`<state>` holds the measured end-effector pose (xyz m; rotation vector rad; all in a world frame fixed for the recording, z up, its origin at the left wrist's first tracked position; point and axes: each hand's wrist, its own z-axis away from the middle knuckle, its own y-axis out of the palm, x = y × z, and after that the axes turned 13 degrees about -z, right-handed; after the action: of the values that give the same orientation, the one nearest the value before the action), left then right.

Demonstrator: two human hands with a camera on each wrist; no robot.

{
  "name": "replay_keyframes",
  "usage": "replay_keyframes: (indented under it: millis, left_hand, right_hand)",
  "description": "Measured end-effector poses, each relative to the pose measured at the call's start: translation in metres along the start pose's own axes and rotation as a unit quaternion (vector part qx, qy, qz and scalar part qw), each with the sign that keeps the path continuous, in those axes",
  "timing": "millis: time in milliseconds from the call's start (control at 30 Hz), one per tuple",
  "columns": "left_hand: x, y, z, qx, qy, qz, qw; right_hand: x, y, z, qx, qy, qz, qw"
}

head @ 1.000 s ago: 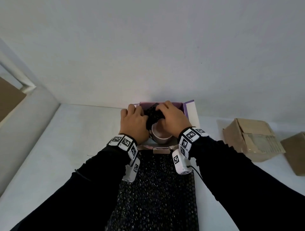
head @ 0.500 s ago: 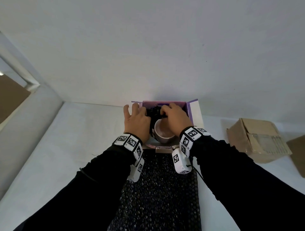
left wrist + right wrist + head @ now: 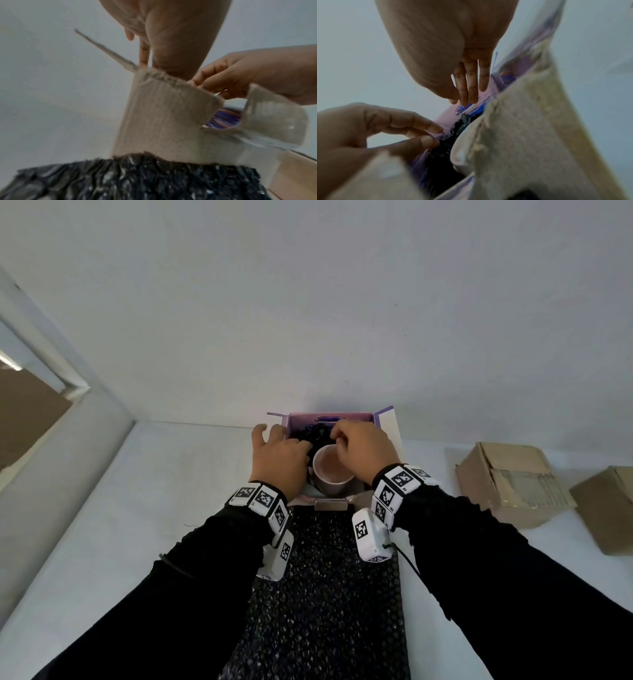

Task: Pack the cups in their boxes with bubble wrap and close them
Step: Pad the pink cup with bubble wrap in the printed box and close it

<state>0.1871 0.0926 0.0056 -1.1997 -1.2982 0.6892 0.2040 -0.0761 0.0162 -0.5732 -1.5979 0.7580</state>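
We see a cup [image 3: 331, 474] that looks like smooth, glazed ceramic, standing in a box [image 3: 385, 419] of printed lilac card whose raw flaps [image 3: 159, 108] are rough, fibrous cardboard. The black bubble wrap [image 3: 329, 594] is glossy plastic, dimpled and glinting. Two brown cartons [image 3: 510, 484] are matt cardboard on a smooth, matt white surface [image 3: 154, 508].

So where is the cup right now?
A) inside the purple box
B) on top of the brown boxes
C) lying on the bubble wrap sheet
A: the head view shows the cup sitting upright in the open purple box, between the left hand and right hand, with dark bubble wrap stuffed behind it.
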Motion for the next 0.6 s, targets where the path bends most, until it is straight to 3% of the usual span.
replay_keyframes:
  millis: [233,400,500,600]
  left_hand:
    - [-0.004,-0.001,0.059,-0.117,0.031,0.209,0.97]
    - [-0.013,0.013,0.111,-0.164,0.104,0.234,0.953]
    - [-0.018,0.025,0.143,-0.116,0.097,0.24,0.959]
    - [-0.018,0.036,0.171,0.073,0.059,0.216,0.972]
  right_hand:
    - [0.01,-0.003,0.073,-0.064,-0.125,-0.028,0.99]
    - [0.003,0.026,0.141,-0.052,-0.154,-0.053,0.985]
    - [-0.016,0.055,0.173,0.002,-0.035,0.002,0.999]
    - [-0.028,0.078,0.193,0.096,0.111,0.105,0.984]
